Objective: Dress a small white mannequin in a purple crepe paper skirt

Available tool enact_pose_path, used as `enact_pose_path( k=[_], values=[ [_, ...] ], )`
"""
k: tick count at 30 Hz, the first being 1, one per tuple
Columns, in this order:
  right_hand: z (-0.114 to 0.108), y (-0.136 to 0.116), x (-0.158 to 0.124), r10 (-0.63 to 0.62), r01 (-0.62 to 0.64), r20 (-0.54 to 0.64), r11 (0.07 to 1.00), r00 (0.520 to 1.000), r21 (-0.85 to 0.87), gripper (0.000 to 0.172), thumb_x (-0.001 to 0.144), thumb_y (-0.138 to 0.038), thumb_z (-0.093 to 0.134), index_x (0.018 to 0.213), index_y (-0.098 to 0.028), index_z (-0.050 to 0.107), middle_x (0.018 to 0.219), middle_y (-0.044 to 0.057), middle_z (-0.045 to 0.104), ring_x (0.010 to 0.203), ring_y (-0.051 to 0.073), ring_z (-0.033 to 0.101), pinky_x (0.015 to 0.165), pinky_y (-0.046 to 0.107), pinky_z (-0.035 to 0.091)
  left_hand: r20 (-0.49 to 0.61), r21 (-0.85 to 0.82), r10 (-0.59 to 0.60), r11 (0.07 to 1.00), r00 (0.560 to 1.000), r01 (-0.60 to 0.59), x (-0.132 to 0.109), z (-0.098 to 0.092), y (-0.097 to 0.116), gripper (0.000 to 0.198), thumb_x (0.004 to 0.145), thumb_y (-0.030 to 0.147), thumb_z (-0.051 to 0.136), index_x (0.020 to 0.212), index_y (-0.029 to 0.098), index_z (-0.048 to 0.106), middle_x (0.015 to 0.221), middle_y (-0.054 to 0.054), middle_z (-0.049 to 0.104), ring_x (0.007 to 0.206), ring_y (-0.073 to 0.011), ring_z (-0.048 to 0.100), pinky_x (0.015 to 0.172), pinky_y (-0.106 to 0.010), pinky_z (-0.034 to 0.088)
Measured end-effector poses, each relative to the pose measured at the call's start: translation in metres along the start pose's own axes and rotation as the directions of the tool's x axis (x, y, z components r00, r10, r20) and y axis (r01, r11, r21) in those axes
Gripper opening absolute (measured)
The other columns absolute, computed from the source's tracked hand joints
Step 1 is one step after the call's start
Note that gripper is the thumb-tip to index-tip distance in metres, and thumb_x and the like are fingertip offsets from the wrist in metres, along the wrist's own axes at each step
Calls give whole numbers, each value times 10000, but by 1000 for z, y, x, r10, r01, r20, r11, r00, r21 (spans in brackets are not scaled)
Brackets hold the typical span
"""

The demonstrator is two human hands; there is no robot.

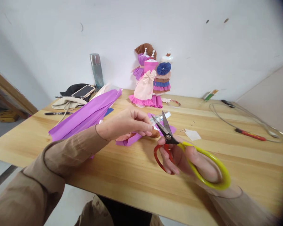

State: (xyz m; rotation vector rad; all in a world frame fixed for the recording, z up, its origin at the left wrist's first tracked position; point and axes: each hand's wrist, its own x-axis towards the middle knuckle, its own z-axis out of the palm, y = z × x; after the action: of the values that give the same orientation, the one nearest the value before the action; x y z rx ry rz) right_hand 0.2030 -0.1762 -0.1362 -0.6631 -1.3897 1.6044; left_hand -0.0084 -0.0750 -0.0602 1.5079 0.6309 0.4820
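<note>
My right hand (179, 155) holds scissors (168, 137) with a red and a yellow handle loop. Thumb and fingers are through the loops, and the black blades are spread apart, pointing away to the upper left. Close to the blade tips, my left hand (129, 121) is pinched shut. What lies between its fingertips is too small to make out. Behind the fingertips is a clear and white strip-like item (163, 116), partly hidden by the blades. Purple cloth pieces (129, 140) and a bunched brown piece (155, 133) lie on the table below my left hand.
Small dress forms in ruffled cloth (147, 81) stand by the wall. To the left are folded purple cloth (85, 116), a phone (83, 91), a pen (58, 113) and a flask (97, 70). A red-handled corded tool (250, 134) and a white scrap (192, 135) lie right.
</note>
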Motion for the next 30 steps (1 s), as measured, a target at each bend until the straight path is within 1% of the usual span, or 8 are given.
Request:
enact_pose_path(
  k=[4, 8, 10, 13, 16, 21, 26, 30],
  values=[
    [7, -3, 2, 29, -29, -30, 1000, 999, -2, 536, 910, -712, 431, 1107, -230, 556, 612, -26, 464, 554, 137, 419, 556, 286, 385, -17, 39, 17, 999, 1000, -16, 0, 1, 0, 115, 720, 106, 704, 605, 104, 699, 623, -30, 655, 604, -76, 570, 576, -182, 432],
    [12, -6, 1, 78, -75, -51, 996, 996, 58, 519, 879, -736, 464, 999, -243, 575, 573, -38, 441, 496, 119, 368, 516, 268, 353, -26, 61, 28, 998, 999, -26, -1, 2, 1, 109, 723, 124, 712, 615, 106, 710, 633, -34, 661, 624, -87, 581, 597, -195, 451],
    [12, -8, -1, 112, -107, -59, 991, 992, 76, 533, 865, -747, 479, 1005, -244, 583, 570, -36, 447, 503, 124, 383, 525, 267, 353, -14, 33, 15, 999, 1000, -14, -1, 2, 3, 115, 723, 113, 709, 609, 105, 710, 615, -29, 650, 599, -77, 562, 574, -189, 438],
    [11, -8, -3, 130, -125, -43, 988, 991, 89, 579, 848, -770, 481, 1075, -249, 587, 567, -39, 434, 526, 132, 396, 541, 265, 354, 1, -12, 7, 1000, 1000, -7, -1, 3, 5, 124, 721, 85, 698, 599, 105, 709, 599, -24, 642, 569, -62, 537, 538, -178, 410],
    [11, -8, -4, 128, -123, -35, 985, 991, 120, 576, 861, -766, 466, 1119, -264, 582, 561, -49, 416, 527, 129, 377, 554, 265, 365, 11, -27, 4, 1000, 1000, -4, -1, 3, 6, 129, 726, 74, 693, 602, 105, 710, 598, -20, 645, 565, -57, 532, 539, -175, 410],
    [15, -11, -1, 116, -107, -62, 985, 991, 132, 545, 869, -747, 483, 1069, -251, 587, 546, -58, 414, 487, 115, 348, 513, 262, 353, 23, -48, -10, 999, 1000, 11, -1, 2, 2, 140, 745, 78, 693, 608, 104, 710, 617, -19, 664, 529, -39, 515, 562, -177, 439],
    [16, -10, 3, 59, -57, -89, 998, 994, 18, 539, 865, -743, 496, 994, -227, 585, 508, -63, 393, 453, 110, 337, 470, 256, 325, -5, -66, 7, 998, 1000, -7, 0, 4, -2, 141, 745, 83, 688, 606, 104, 704, 602, -33, 663, 600, -73, 602, 603, -177, 477],
    [12, -4, 1, 20, -24, -104, 999, 994, -30, 492, 908, -704, 470, 925, -223, 574, 478, -83, 362, 398, 79, 290, 423, 228, 301, -5, -68, 10, 998, 1000, -10, 2, 4, -5, 141, 733, 88, 704, 593, 102, 698, 597, -38, 665, 608, -77, 617, 602, -169, 482]
  ],
)
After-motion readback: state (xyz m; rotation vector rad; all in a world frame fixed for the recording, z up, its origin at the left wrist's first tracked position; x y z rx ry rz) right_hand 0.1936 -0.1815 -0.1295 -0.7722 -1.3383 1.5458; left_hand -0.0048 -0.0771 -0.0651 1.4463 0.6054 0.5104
